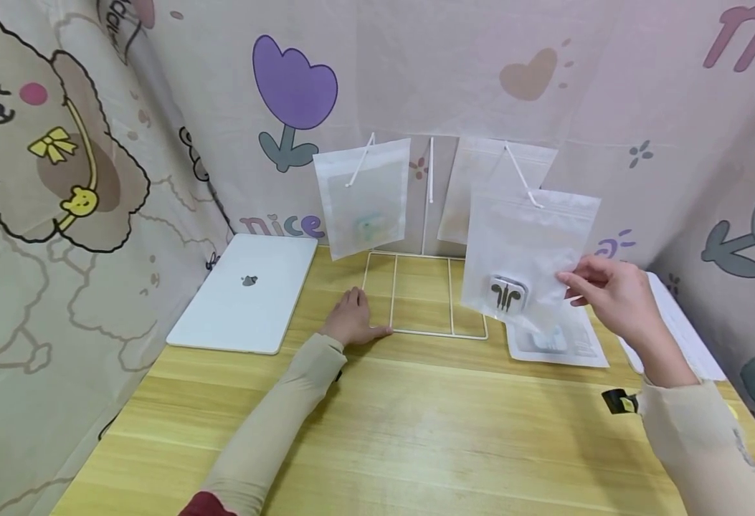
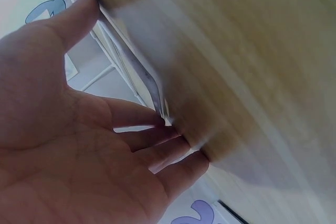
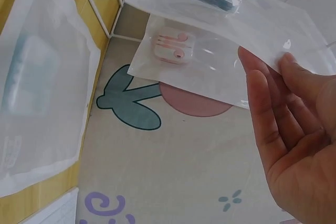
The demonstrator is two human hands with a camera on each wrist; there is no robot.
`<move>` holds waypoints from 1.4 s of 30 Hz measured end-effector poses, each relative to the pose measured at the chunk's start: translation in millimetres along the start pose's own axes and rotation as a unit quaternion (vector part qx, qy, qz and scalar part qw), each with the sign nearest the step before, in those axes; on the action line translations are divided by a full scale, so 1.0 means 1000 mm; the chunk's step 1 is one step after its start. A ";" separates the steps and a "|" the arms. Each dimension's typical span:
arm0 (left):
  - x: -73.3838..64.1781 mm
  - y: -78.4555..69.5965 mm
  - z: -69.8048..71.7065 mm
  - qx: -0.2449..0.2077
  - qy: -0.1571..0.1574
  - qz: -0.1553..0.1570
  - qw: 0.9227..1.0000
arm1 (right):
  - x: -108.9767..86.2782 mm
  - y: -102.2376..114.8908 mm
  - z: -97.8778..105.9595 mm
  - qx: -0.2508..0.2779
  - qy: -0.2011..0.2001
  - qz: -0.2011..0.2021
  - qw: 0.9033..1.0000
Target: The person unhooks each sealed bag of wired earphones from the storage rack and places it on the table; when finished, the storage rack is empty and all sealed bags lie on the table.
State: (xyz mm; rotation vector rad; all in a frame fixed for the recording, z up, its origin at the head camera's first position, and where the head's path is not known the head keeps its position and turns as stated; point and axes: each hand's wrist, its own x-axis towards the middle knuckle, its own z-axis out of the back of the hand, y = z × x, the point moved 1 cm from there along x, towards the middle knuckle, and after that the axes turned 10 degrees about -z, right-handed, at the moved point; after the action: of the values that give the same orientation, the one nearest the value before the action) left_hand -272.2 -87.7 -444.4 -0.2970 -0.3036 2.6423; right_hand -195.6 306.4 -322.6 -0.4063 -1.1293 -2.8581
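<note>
My right hand (image 1: 616,287) pinches the right edge of a translucent zip bag (image 1: 532,240) between thumb and fingers. Inside that bag sits a small case with dark earphones (image 1: 506,295). The bag hangs near its top on a white prong (image 1: 522,175) of a wire display rack. Behind it on the same prong is another bag (image 1: 457,204); pink earphones (image 3: 176,45) show in a bag in the right wrist view. On the table, my left hand (image 1: 351,319) lies with fingers extended, its thumb touching the front corner of the rack's wire base (image 1: 438,334).
Another bag (image 1: 364,179) hangs on the left prong; the middle prong (image 1: 431,172) is bare. One filled bag (image 1: 583,340) lies flat beside the base. A silver laptop (image 1: 241,301) rests left, a white flat item (image 1: 700,344) right. A printed curtain (image 1: 416,64) stands behind.
</note>
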 end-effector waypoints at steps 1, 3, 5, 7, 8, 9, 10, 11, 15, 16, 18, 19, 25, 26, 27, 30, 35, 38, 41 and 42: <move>0.000 0.000 0.000 -0.001 -0.001 -0.001 1.000 | -0.001 -0.001 0.000 0.004 0.000 0.001 1.000; 0.000 0.001 0.000 0.000 -0.001 -0.002 1.000 | -0.003 -0.002 -0.001 0.016 0.000 0.006 1.000; 0.000 0.001 0.001 0.002 -0.002 -0.003 1.000 | -0.004 -0.003 -0.002 0.028 0.004 0.006 1.000; 0.000 0.001 0.001 0.004 -0.004 -0.006 1.000 | -0.006 -0.004 -0.003 0.038 0.009 0.003 0.999; 0.000 0.001 0.001 0.006 -0.003 -0.005 1.000 | -0.007 -0.004 -0.003 0.042 0.011 0.002 0.999; 0.000 0.001 0.001 0.006 -0.003 -0.006 1.000 | -0.008 -0.005 -0.004 0.044 0.011 0.003 0.999; -0.001 0.001 0.001 0.006 -0.003 -0.006 1.000 | -0.009 -0.005 -0.004 0.045 0.011 0.003 0.999; 0.000 0.001 0.001 0.006 -0.003 -0.006 1.000 | -0.009 -0.005 -0.004 0.047 0.010 0.004 0.999; 0.000 0.001 0.001 0.007 -0.004 -0.005 1.000 | -0.012 -0.004 -0.004 0.057 0.010 0.013 0.998; 0.000 0.001 0.001 0.007 -0.005 -0.005 1.000 | -0.013 -0.004 -0.004 0.060 0.012 0.014 0.998; 0.000 0.001 0.002 0.008 -0.005 -0.005 1.000 | -0.015 -0.003 -0.003 0.066 0.015 0.014 0.998; 0.000 0.000 0.002 0.008 -0.006 -0.005 1.000 | -0.017 -0.002 -0.003 0.068 0.016 0.012 0.997; 0.001 0.001 0.001 0.010 -0.006 -0.007 1.000 | -0.025 0.005 0.002 0.072 0.012 0.006 0.997; 0.001 0.001 0.001 0.009 -0.006 -0.007 1.000 | -0.025 0.006 0.003 0.070 0.010 0.011 0.997; 0.001 0.001 0.001 0.008 -0.006 -0.006 1.000 | -0.026 0.006 0.004 0.068 0.010 0.017 0.997; 0.001 0.001 0.002 0.003 -0.008 -0.004 1.000 | -0.029 0.008 0.007 0.066 0.006 0.027 0.997; 0.000 0.001 0.001 -0.001 -0.004 -0.002 1.000 | -0.036 0.010 0.009 0.062 0.012 0.024 0.998; -0.001 0.001 0.000 0.002 0.003 -0.002 1.000 | -0.041 0.010 0.009 0.063 0.010 0.026 0.998; -0.002 0.000 0.000 -0.002 -0.001 -0.005 1.000 | -0.042 0.011 0.009 0.069 0.003 0.035 0.997; -0.003 0.000 0.000 -0.004 -0.003 -0.005 1.000 | -0.042 0.011 0.010 0.070 0.001 0.037 0.997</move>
State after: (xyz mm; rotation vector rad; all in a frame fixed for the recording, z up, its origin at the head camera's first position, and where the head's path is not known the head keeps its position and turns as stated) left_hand -270.2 -89.2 -443.9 -0.2898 -0.3164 2.6323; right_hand -151.4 302.5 -319.3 -0.4271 -1.2764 -2.6962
